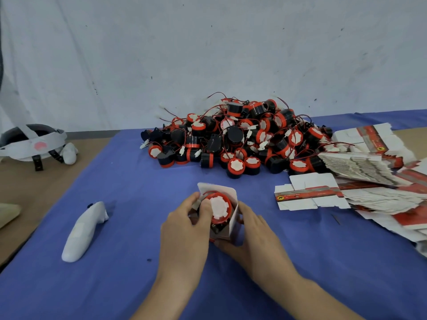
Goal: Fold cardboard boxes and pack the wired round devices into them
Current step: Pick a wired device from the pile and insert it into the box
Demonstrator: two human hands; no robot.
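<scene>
Device [219, 207] sits in box [232, 225] between left hand [184, 232] and right hand [254, 236].

Bright even light, soft shadows, slight blur, edges bowed

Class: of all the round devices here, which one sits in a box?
The round device, white face up, inside the open box that the left hand and right hand hold; the rest lie loose in the pile.
</scene>
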